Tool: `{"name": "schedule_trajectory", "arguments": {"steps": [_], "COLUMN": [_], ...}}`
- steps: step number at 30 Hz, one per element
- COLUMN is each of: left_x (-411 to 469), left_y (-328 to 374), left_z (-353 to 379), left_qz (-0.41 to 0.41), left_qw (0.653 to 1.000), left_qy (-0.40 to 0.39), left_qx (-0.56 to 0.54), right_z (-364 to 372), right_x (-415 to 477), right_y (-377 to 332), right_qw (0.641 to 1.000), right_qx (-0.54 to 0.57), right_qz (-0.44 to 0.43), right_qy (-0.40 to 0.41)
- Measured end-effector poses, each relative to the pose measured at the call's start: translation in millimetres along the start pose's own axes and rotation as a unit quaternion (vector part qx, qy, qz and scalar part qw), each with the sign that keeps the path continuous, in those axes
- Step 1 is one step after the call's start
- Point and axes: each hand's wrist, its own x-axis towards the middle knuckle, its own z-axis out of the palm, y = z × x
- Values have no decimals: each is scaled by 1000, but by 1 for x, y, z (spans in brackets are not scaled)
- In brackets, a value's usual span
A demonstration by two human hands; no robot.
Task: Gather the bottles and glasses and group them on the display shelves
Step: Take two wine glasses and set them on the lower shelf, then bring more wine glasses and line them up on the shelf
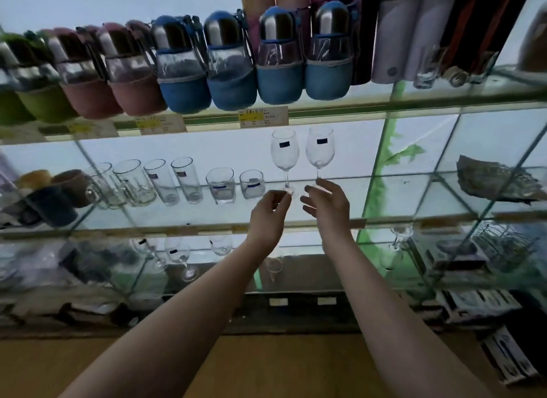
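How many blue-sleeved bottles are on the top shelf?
4: leftmost blue bottle, second blue bottle, third blue bottle, rightmost blue bottle, side by side right of the pink bottles. None seems hidden.

Clear glass display shelves (414, 101) against a pale white wall (207, 148)
Soft light glows through; a tan wood-coloured surface (281, 368) lies below the dark base (296, 317).

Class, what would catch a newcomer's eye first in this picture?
The left wine glass and right wine glass at the centre of the middle glass shelf, their feet pinched by the left hand and right hand. Above them, a row of sleeved bottles lines the top shelf.
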Motion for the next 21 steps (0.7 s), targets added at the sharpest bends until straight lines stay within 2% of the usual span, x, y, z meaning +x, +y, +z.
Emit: {"name": "schedule_trajectory", "arguments": {"steps": [4,8,13,21], "left_x": [-19,-33,-50,-61], "left_y": [-5,-8,-16,-58], "left_z": [-20,-45,-87,-226], "left_qz": [-26,-50,-22,-25], "left_qw": [999,995,995,990], "left_qy": [24,56,71,132], "left_qx": [-12,-70,-72,-48], "right_z": [8,30,75,204], "right_x": [-22,-41,-66,-119], "right_y": [7,6,11,61], "right_qw": [1000,998,995,985], "right_qx": [-7,-20,-42,-66], "right_qz": [14,11,7,18], "right_qy": [-27,-56,-94,-158]}}
